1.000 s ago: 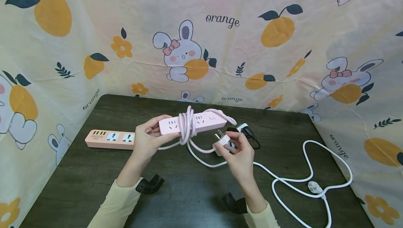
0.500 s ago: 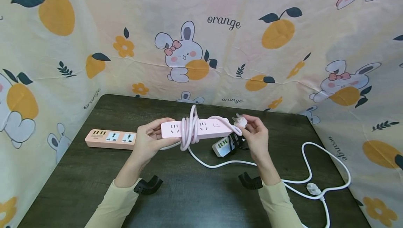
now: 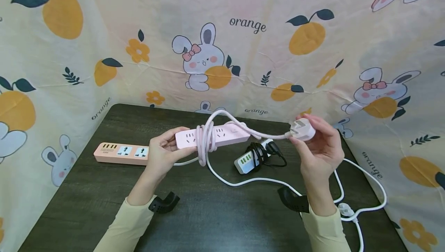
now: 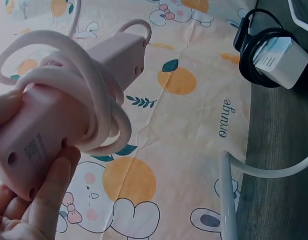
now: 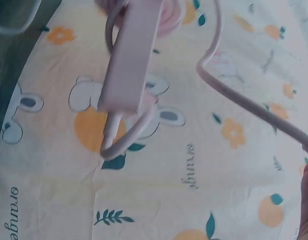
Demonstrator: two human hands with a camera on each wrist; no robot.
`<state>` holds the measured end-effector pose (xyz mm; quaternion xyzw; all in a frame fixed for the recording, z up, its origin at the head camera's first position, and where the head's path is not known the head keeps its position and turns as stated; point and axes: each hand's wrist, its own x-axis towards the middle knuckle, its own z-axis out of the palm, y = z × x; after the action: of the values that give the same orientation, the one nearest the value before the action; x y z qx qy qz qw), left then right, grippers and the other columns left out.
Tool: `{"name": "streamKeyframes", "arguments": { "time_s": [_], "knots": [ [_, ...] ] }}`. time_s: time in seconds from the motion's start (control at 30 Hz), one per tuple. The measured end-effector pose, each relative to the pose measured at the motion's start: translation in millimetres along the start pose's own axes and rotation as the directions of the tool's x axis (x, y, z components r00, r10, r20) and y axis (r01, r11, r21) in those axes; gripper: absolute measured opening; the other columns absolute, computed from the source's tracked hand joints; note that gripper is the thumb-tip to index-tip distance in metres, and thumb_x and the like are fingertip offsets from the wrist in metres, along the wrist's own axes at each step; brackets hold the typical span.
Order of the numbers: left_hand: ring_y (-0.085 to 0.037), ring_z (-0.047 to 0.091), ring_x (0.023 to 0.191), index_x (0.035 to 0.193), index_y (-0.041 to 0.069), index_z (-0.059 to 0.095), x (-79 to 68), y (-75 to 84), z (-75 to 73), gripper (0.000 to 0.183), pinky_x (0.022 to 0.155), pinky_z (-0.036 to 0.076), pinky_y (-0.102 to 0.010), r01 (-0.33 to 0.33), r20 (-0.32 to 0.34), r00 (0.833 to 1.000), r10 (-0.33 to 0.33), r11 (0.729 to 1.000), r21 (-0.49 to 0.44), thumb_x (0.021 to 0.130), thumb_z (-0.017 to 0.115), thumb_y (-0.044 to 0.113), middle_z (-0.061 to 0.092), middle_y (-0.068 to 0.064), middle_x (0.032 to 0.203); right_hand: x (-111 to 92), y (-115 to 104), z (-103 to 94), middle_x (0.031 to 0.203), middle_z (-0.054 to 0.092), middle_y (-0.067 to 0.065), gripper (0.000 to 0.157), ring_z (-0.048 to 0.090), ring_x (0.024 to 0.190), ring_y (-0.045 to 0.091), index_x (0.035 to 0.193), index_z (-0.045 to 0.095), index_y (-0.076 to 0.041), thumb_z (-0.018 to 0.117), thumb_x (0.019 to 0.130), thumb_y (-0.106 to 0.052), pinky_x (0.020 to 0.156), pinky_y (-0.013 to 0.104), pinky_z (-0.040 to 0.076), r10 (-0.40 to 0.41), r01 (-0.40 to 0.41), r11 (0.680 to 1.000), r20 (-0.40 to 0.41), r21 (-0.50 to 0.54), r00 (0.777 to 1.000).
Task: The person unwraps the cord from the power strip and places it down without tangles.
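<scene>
My left hand [image 3: 163, 153] grips the left end of a pink power strip [image 3: 232, 133], held up off the table. The strip's own pale pink cord [image 3: 206, 140] is wound in several loops around its middle, also plain in the left wrist view. Between the fingers and thumb of my right hand [image 3: 321, 155] is the cord's plug [image 3: 302, 129], its prongs facing left. From the plug a length of cord runs left over the strip to the loops. Only a sliver of the right hand shows at the right wrist view's edge.
An orange-pink power strip [image 3: 121, 154] lies at left on the dark table [image 3: 215, 213]. Its white cord [image 3: 243, 182] seems to run right, where a white plug [image 3: 345, 209] lies. A white charger block [image 3: 245, 163] wrapped in black cable [image 3: 257, 155] sits behind centre. A printed cloth [image 3: 264, 58] hangs behind.
My right hand has carried the plug from near the strip's right end out to the right, unwinding cord over the strip. The left hand has stayed nearly in place.
</scene>
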<state>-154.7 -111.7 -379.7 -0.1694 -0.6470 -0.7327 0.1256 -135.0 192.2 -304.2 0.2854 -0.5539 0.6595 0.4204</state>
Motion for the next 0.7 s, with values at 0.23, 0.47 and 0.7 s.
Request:
{"name": "streamKeyframes", "arguments": {
  "time_s": [0.23,0.47,0.7],
  "knots": [
    [-0.012,0.066,0.085,0.111,-0.018,0.056,1.1,0.3,-2.4,0.047,0.072,0.055,-0.024,0.0,-0.058,0.998,-0.003,0.999,-0.051,0.066,0.07,-0.022,0.068,0.003,0.096,-26.0,-10.8,-11.3,0.105,0.064,0.023,0.04,0.064,0.095,0.027,0.102,0.054,0.023,0.076,0.072,0.007,0.084,0.028,0.052,0.051,-0.057,0.998,0.215,0.02,0.975],
    [-0.011,0.066,0.082,0.109,-0.019,0.056,3.3,1.0,-1.2,0.045,0.069,0.054,-0.022,-0.052,-0.09,0.995,0.046,0.996,-0.067,0.066,0.069,-0.023,0.068,0.002,0.094,-51.9,8.2,-31.6,0.104,0.066,0.013,0.037,0.064,0.089,0.015,0.106,0.057,0.017,0.073,0.072,0.013,0.072,0.023,0.054,0.34,-0.285,0.94,0.461,-0.186,0.82],
    [-0.01,0.066,0.083,0.109,-0.021,0.055,2.6,2.2,2.7,0.047,0.071,0.054,-0.021,-0.061,-0.034,0.998,0.058,0.994,-0.09,0.064,0.068,-0.025,0.068,0.001,0.096,-65.7,47.8,-31.0,0.102,0.062,0.024,0.034,0.064,0.084,0.009,0.106,0.06,0.01,0.072,0.075,0.01,0.068,0.022,0.055,0.724,-0.552,0.662,0.244,-0.507,0.645]
  ]
}}
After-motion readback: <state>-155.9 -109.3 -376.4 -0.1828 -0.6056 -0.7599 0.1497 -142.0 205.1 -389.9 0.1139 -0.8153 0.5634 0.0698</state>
